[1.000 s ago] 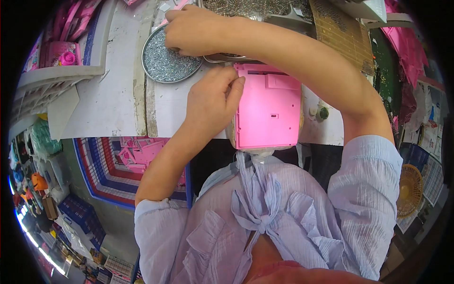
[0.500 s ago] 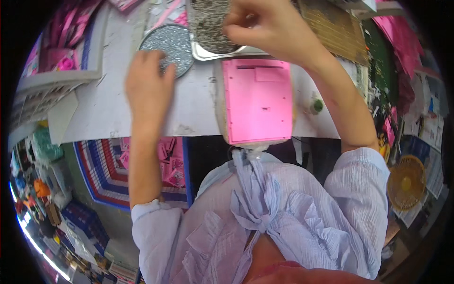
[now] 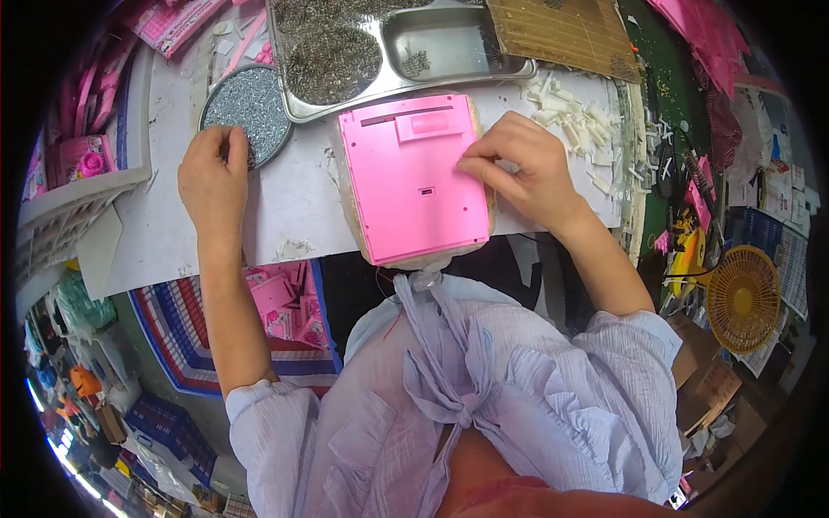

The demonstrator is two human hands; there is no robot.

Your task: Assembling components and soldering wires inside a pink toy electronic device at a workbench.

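Pink panel: the flat pink panel (image 3: 423, 186) lies at the near edge of the tabletop (image 3: 294, 207), on a pale pad (image 3: 351, 186) projecting past that edge.
Right hand: the right hand (image 3: 531, 168) is at the panel's right edge, fingers bent, thumb and forefinger close together; anything pinched cannot be told.
Left hand: the left hand (image 3: 212, 186) is partly curled at the dish's near rim, thumb near forefinger; contents cannot be told.
Screw dish: round dish (image 3: 204, 107) of silvery screws, left of the panel.
Metal tray: compartmented tray (image 3: 445, 43) beyond the panel's far edge, holding small dark pieces.
White parts: loose white pieces (image 3: 574, 121) toward the tabletop's right edge.
Crate: blue-rimmed crate (image 3: 183, 332) of pink parts, below the near edge, left.
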